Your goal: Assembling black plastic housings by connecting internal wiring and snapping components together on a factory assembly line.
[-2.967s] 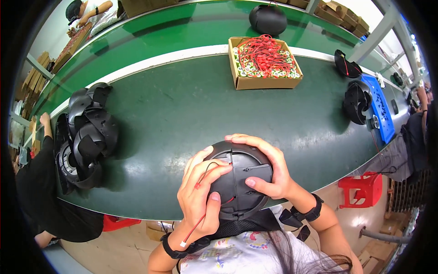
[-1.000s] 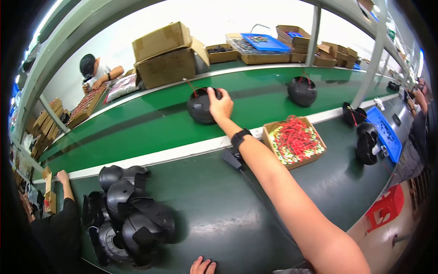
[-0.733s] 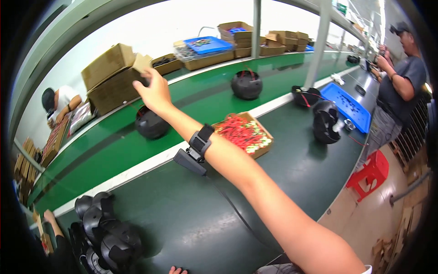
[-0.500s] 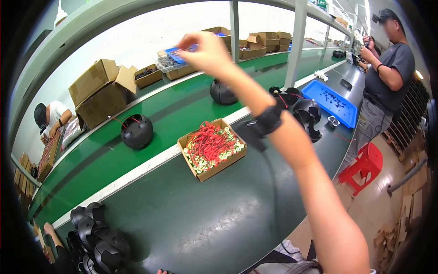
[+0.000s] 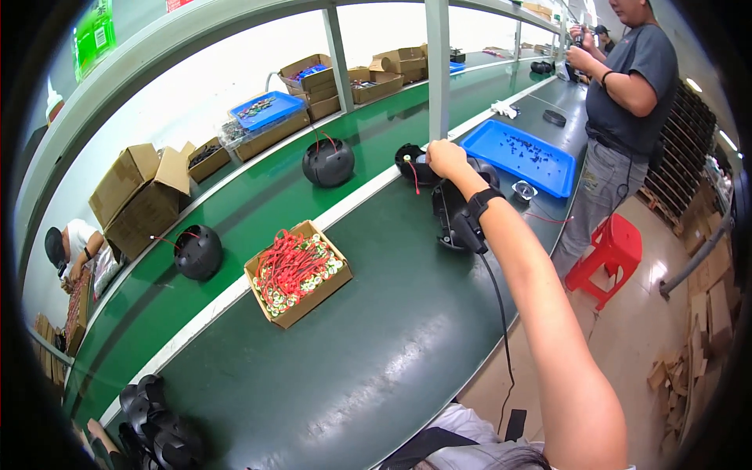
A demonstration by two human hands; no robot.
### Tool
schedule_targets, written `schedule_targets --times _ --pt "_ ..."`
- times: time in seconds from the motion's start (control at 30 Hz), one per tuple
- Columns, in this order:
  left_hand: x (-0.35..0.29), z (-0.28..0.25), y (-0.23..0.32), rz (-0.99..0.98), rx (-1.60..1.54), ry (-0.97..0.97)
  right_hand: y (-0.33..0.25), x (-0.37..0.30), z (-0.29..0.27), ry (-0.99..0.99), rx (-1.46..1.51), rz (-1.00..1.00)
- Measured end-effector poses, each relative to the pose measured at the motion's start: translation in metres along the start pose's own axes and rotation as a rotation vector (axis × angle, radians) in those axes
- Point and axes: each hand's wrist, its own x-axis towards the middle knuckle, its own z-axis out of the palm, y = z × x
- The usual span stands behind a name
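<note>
My right hand reaches far out over the table with its fingers closed. It is at a black half shell that has a red wire with a small pale round end. What the fingers hold, if anything, is hidden by the hand. More black shell parts lie just under my wrist, partly covered by the black device strapped there. Left of my arm stands a cardboard box full of red wires with green-white round pieces. My left hand is out of view.
A blue tray with small black parts lies beyond my wrist, near a small speaker-like part. Black balls sit on the green belt. Stacked black shells stand near left. A person stands at right by a red stool.
My right hand has come away from the blue tray of small round parts at the back, moving right and down to the black half shell. The view has swung right. A fingertip at the bottom edge is gone.
</note>
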Motion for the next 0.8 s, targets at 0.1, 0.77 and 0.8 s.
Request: schedule_targets --times 0.1,0.77,0.8 --pt "0.000 0.001 0.001 -0.006 -0.001 -0.008 -0.003 -0.001 -0.006 0.096 0.175 0.179" --pt "0.049 0.051 0.068 -0.011 -0.457 -0.023 -0.177 -0.301 -0.074 -0.872 1.807 0.251" --pt "0.052 0.060 0.075 0.020 -0.533 -0.022 -0.186 -0.318 -0.068 -1.045 1.781 0.363"
